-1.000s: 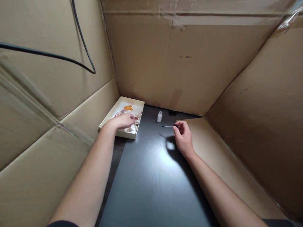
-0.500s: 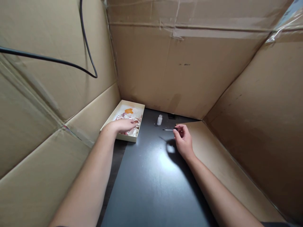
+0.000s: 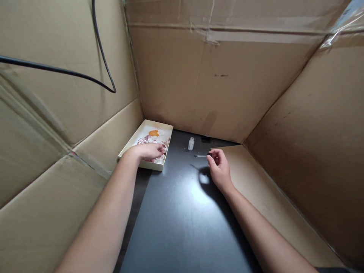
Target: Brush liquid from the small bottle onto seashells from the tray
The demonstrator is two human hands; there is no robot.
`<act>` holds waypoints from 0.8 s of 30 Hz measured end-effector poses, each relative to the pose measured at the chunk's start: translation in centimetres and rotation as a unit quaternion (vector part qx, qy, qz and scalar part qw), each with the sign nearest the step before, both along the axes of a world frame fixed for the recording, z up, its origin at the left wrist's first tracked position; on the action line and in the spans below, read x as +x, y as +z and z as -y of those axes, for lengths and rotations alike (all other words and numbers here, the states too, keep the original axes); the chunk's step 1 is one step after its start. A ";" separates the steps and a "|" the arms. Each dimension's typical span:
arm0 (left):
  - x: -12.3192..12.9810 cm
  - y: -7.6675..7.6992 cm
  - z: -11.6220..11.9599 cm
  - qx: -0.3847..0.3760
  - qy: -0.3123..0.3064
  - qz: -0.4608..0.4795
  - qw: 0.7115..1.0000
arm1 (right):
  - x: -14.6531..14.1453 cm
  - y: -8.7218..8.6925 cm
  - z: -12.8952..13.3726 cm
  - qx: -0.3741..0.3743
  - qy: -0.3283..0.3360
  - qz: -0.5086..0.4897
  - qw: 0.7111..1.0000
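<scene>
My right hand (image 3: 220, 167) pinches a brush cap (image 3: 209, 155), a dark cap whose thin stem points left over the dark mat. Left of it and a little farther back, a small glass bottle (image 3: 191, 143) with whitish contents stands upright and uncapped. My left hand (image 3: 152, 151) reaches into a shallow cream box (image 3: 132, 146) holding what look like several seashells (image 3: 146, 140), white, reddish-brown and one orange. Its fingers are curled closed low among the pieces near the box's right side; whatever they hold is too small to make out.
Cardboard walls (image 3: 193, 76) enclose the work surface at the back and both sides. A black cable (image 3: 71, 74) hangs at upper left. A dark mat (image 3: 170, 220) covers the table, with a flat cardboard piece (image 3: 256, 182) along its right edge. A small black item (image 3: 205, 139) lies by the back wall.
My left fingers have curled in a little more over the shells. The right hand still holds the brush cap in nearly the same place. The view has shifted slightly.
</scene>
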State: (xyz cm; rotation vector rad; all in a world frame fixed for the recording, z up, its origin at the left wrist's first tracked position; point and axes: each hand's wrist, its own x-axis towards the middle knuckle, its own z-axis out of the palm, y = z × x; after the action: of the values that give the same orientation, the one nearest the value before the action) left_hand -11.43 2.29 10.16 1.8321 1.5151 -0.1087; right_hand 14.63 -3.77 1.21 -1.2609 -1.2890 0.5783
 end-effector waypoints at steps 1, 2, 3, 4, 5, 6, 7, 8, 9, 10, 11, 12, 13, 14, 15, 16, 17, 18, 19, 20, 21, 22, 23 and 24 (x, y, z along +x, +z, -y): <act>0.0 0.2 0.1 -0.007 0.001 0.001 1.000 | 0.0 0.0 0.0 0.001 0.000 0.000 1.000; -0.1 0.4 0.1 -0.014 0.004 0.002 1.000 | 0.0 0.0 0.0 0.002 0.000 -0.001 1.000; -0.2 0.5 0.1 -0.020 0.007 0.004 1.000 | 0.0 0.0 0.0 0.002 0.000 -0.001 1.000; -0.4 0.6 0.1 -0.023 0.009 0.006 1.000 | 0.0 0.0 0.0 0.002 0.000 -0.001 1.000; -0.5 0.6 0.0 -0.023 0.011 0.009 1.000 | 0.0 0.0 0.0 0.001 -0.002 0.000 1.000; -0.6 0.5 -0.1 -0.023 0.007 0.012 1.000 | 0.0 0.0 0.0 0.000 -0.003 0.001 1.000; -0.7 0.5 -0.2 -0.022 -0.001 0.013 1.000 | 0.0 0.0 0.0 0.000 -0.004 0.001 1.000; -0.7 0.3 -0.2 -0.021 -0.013 0.011 1.000 | 0.1 0.0 0.0 -0.001 -0.003 0.001 1.000; -0.7 0.2 -0.3 -0.021 -0.026 0.007 0.999 | 0.1 0.0 0.0 -0.001 -0.002 0.000 1.000; -0.6 0.1 -0.3 -0.019 -0.041 0.002 0.999 | 0.1 -0.1 -0.1 0.000 0.000 -0.001 1.000; -0.5 0.0 -0.3 -0.014 -0.057 -0.003 0.998 | 0.1 -0.1 -0.1 0.000 0.003 -0.003 1.000; -0.5 -0.1 -0.3 -0.008 -0.071 -0.009 0.997 | 0.1 -0.1 -0.1 0.000 0.004 -0.004 1.000; -0.4 -0.2 -0.3 0.001 -0.082 -0.016 0.996 | 0.1 -0.1 -0.1 -0.001 0.005 -0.005 1.000; -0.4 -0.2 -0.2 0.012 -0.093 -0.024 0.995 | 0.1 -0.1 0.0 -0.002 0.004 -0.007 1.000; -0.4 -0.1 -0.1 0.026 -0.100 -0.030 0.994 | 0.1 -0.1 0.0 -0.004 0.004 -0.009 1.000; -0.4 -0.1 -0.1 0.036 -0.104 -0.035 0.993 | 0.1 0.0 0.0 -0.006 0.004 -0.011 1.000; -0.4 0.0 -0.1 0.043 -0.107 -0.039 0.993 | 0.1 0.0 0.0 -0.008 0.004 -0.012 1.000; -0.4 0.0 -0.1 0.046 -0.109 -0.041 0.992 | 0.0 0.0 0.0 -0.010 0.005 -0.014 1.000; -0.5 0.0 -0.1 0.045 -0.107 -0.042 0.992 | 0.0 0.1 0.0 -0.011 0.008 -0.016 1.000; -0.6 0.0 -0.2 0.043 -0.100 -0.042 0.993 | 0.0 0.1 0.0 -0.011 0.010 -0.018 1.000; -0.6 -0.1 -0.4 0.044 -0.091 -0.038 0.994 | 0.0 0.1 0.0 -0.011 0.012 -0.019 1.000; -0.8 -0.2 -0.5 0.054 -0.081 -0.030 0.995 | 0.0 0.0 0.0 -0.011 0.013 -0.019 1.000; -0.9 -0.3 -0.7 0.080 -0.069 -0.016 0.994 | 0.0 0.0 0.0 -0.010 0.012 -0.018 1.000; -1.0 -0.3 -0.9 0.115 -0.059 0.002 0.992 | 0.0 0.0 0.0 -0.009 0.011 -0.017 1.000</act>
State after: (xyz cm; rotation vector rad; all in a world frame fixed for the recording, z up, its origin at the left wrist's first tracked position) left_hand -12.41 3.17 9.84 2.1027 1.4653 0.0138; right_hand 14.66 -3.77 1.17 -1.2479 -1.2730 0.6261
